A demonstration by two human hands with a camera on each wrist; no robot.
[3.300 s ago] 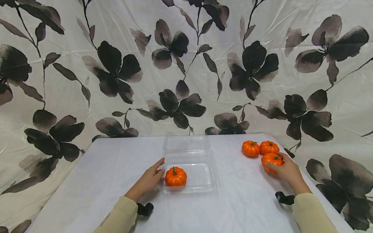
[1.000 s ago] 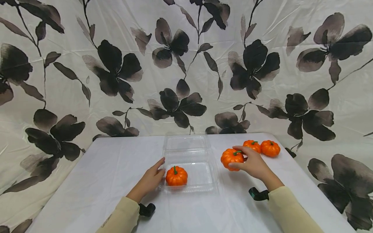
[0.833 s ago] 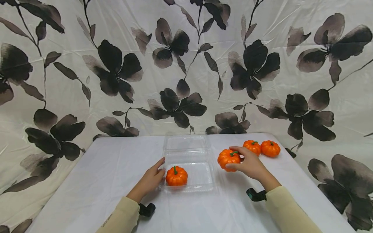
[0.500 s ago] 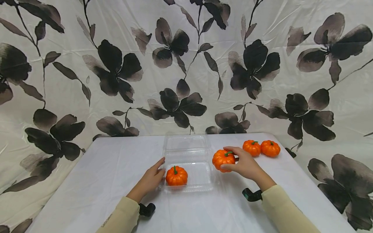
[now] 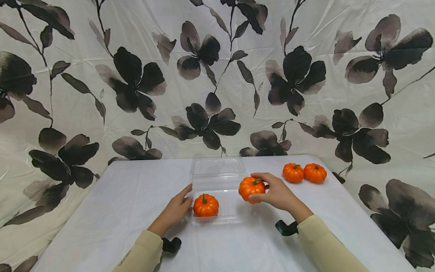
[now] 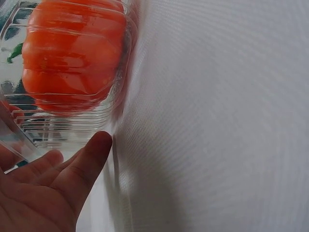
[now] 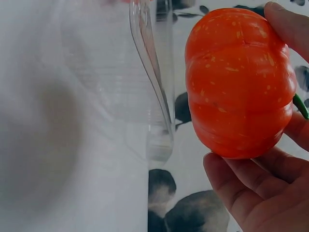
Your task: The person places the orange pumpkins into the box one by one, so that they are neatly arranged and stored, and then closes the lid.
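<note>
My right hand [image 5: 278, 192] holds a small orange toy pumpkin [image 5: 247, 189] with a green stem above the right side of a clear plastic clamshell box [image 5: 225, 207]. The right wrist view shows the thumb and fingers gripping that pumpkin from opposite sides, raised over the box's rim. Inside the box, at its front left, sits another orange pumpkin [image 5: 205, 206], stem up. The box's lid [image 5: 217, 167] is folded back toward the far side. At the box's left wall rests my left hand [image 5: 173, 210], its fingers extended; in the left wrist view, a fingertip [image 6: 100, 140] is right at the ridged plastic.
Two more orange pumpkins, one [image 5: 293, 173] beside the other [image 5: 315, 173], stand at the table's far right corner. A white cloth covers the table [image 5: 136, 196]. Behind it hangs a floral curtain [image 5: 251, 87]. A black wrist camera [image 5: 286, 228] juts inward below the right hand.
My right hand has taken a pumpkin from the group at the right and carried it leftward to over the box. The left hand stays at the box's left wall.
</note>
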